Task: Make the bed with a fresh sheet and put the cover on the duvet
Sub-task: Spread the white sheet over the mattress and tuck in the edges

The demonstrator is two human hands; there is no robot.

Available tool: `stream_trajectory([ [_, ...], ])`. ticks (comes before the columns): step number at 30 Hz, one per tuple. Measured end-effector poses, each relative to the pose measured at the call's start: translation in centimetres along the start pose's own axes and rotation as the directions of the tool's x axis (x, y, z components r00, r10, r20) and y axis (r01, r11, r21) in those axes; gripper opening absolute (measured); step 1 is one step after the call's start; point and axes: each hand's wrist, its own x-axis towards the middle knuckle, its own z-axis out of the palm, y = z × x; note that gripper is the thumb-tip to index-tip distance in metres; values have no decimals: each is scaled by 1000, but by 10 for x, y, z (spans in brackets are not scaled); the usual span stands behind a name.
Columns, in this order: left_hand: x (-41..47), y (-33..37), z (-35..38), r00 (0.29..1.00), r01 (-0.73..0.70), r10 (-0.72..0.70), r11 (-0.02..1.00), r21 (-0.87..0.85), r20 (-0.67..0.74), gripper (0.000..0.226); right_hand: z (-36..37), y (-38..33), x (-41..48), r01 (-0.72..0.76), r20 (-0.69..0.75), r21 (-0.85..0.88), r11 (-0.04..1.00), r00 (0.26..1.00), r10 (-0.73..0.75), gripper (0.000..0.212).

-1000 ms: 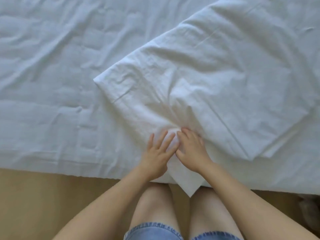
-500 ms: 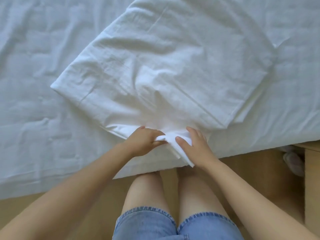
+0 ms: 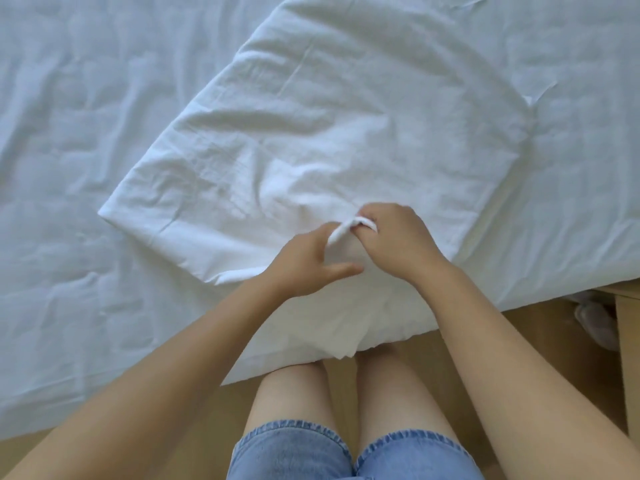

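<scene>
Nearest the camera are the person's denim shorts and bare knees above a wooden floor, standing right up against the side of the bed. A loose corner of the folded white linen hangs over the mattress edge just in front of the knees. A little further in, both hands work close together on the near part of that linen. The right hand has its fingers curled tightly round one end of a narrow white strip raised off the fabric. The left hand reaches the strip's lower end with its thumb stuck out clear of the cloth, but the blur hides whether its fingers actually pinch it. Beyond the hands, the rest of the linen lies as a broad, creased, angled stack on the quilted white surface, which runs on to the far side of the view. It seems the person is hunting for an edge or opening to start unfolding. The risk I see is the overhang: a pull toward the body on one thin strip could drag the whole stack off the edge and onto the floor. If only one layer is caught, the folds may also twist instead of opening cleanly.
</scene>
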Motion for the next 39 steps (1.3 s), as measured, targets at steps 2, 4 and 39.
stream_trajectory([
  [2, 17, 16, -16, 995, 18, -29, 992, -124, -92, 27, 3, -16, 11, 19, -219, 204, 979, 975, 27, 13],
  [4, 33, 27, -35, 979, 8, -48, 980, -199, -198, 20, 4, -22, 17, 57, -322, 328, 943, 945, 55, 31],
  [39, -3, -168, -188, 41, -43, -816, 576, -817, -577, 76, 119, -162, 224, 481, 113, -298, 824, 875, -470, 49],
])
